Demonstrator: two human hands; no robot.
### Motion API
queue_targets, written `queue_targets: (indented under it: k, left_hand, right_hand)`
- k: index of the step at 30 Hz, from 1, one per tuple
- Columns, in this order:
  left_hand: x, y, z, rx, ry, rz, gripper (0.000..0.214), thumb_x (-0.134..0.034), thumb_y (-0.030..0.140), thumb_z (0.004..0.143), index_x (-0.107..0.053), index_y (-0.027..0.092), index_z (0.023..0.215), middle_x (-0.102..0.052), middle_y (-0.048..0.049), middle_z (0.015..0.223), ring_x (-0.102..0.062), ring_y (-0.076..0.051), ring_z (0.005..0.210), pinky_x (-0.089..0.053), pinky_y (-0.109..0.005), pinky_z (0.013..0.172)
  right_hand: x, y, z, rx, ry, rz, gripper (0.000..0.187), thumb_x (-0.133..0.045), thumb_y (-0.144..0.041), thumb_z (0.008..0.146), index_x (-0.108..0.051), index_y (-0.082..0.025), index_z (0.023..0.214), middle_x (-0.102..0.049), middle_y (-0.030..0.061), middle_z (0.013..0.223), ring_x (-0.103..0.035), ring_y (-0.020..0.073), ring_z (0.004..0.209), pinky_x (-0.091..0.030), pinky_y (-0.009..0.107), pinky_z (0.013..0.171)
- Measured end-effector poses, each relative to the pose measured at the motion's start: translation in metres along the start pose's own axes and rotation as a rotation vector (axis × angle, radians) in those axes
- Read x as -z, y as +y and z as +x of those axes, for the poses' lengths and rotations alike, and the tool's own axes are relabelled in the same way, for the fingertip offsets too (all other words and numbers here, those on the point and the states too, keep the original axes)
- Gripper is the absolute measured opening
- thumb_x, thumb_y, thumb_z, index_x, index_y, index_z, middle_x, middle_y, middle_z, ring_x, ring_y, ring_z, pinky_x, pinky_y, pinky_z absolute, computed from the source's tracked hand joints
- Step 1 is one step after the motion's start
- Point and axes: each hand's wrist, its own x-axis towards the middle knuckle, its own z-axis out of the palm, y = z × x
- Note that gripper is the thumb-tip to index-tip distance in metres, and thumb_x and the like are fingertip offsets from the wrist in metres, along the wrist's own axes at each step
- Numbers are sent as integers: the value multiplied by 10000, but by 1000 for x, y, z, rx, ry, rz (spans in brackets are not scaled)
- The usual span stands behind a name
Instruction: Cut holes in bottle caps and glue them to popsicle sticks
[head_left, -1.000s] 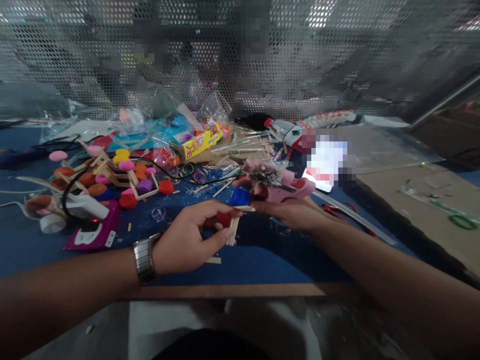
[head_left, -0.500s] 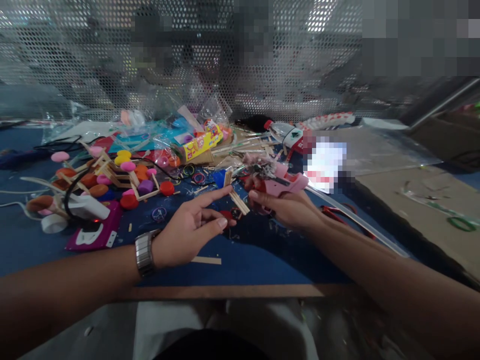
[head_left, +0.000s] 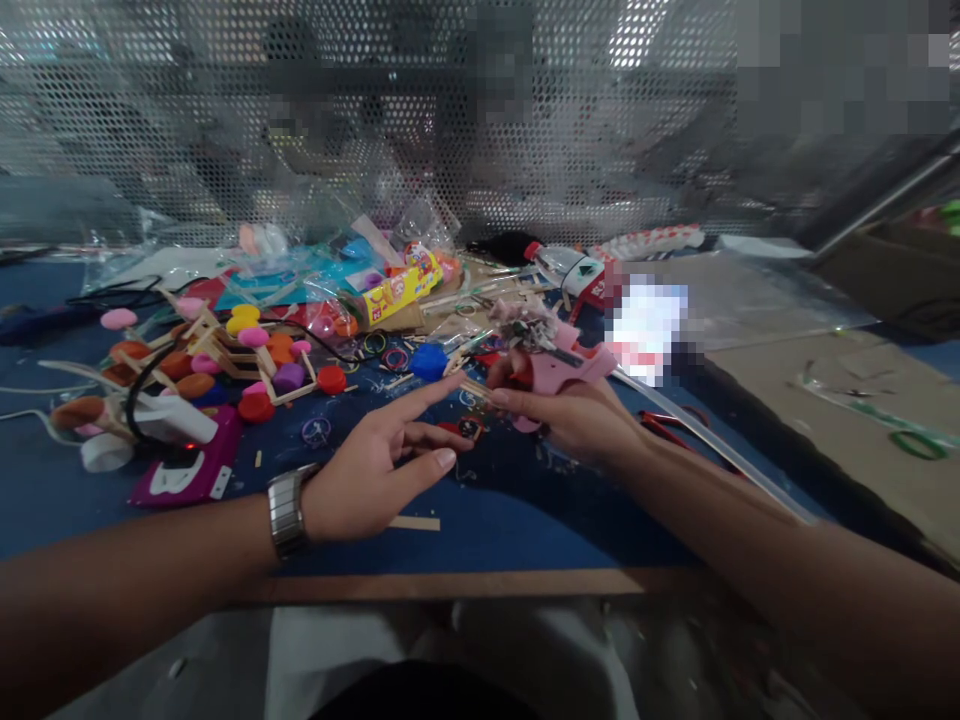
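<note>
My right hand (head_left: 581, 415) is closed around a pink hot glue gun (head_left: 574, 368), whose front end is crusted with greyish residue. A long clear glue stick (head_left: 712, 440) runs from behind the gun toward the lower right. Between my right thumb and my left index fingertip is a small piece of joined wooden sticks (head_left: 474, 388), seen nearly end-on. My left hand (head_left: 382, 455) has its fingers apart, the index stretched out to touch the stick piece. Below the left fingers a small dark and red round object (head_left: 470, 429) is partly covered.
Wooden stick frames with coloured caps (head_left: 255, 365) sit at left beside a purple power strip (head_left: 187, 475). A blue cap (head_left: 429, 362), yellow wrapper (head_left: 405, 290), bottle (head_left: 570, 268) and lit screen (head_left: 649, 325) lie farther back. Red-handled scissors (head_left: 664, 428) rest under the right forearm.
The wooden stick piece has turned from upright, lengthwise view to nearly end-on, closer to my right thumb. The blue cap behind it now shows more fully. Both hands stay nearly in place.
</note>
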Motion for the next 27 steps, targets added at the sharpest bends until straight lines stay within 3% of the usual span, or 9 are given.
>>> queue_targets:
  k: [5,9,14,20,23,27]
  left_hand:
    - [-3,5,-2,-85,18,115,455,-623,224,929,-565,187,1378,-751,-117,1100,-734,-203,935,-598,-310,773]
    - [-3,6,-2,-216,185,219,156,-646,219,912,-617,191,1063,-654,-34,919,-599,-129,757,-520,-258,676]
    - [2,-3,4,-335,472,273,421,-763,202,802,-481,239,1113,-525,-27,1055,-506,-155,879,-447,-292,762]
    - [4,-6,6,-291,391,314,625,-826,242,771,-431,247,1255,-558,-62,1200,-542,-197,1030,-439,-340,870]
    - [2,-5,5,-314,337,291,627,-818,207,775,-430,249,1265,-593,-51,1153,-584,-210,1082,-453,-360,925]
    - [1,-2,4,-291,321,277,610,-813,190,782,-430,235,1253,-624,-39,1075,-628,-192,1000,-485,-357,889]
  right_hand:
    - [2,2,4,32,59,47,384,-869,-386,663,-542,-243,805,-655,-12,857,-605,167,747,-490,316,645]
    - [1,-1,6,60,101,43,424,-856,-405,634,-502,-264,821,-613,-1,867,-600,195,787,-504,354,710]
    - [3,-4,5,62,40,48,414,-827,-382,629,-462,-260,781,-570,-4,851,-560,182,768,-473,336,676]
    - [8,-3,-1,-6,-142,135,427,-856,-335,669,-459,-248,798,-576,-35,845,-452,103,589,-340,244,478]
    - [7,-5,-3,8,-199,113,461,-875,-384,682,-446,-250,786,-574,-42,822,-438,100,575,-351,246,476]
    - [6,-8,-4,16,-237,40,488,-874,-454,699,-436,-254,777,-567,-32,828,-447,110,582,-357,261,481]
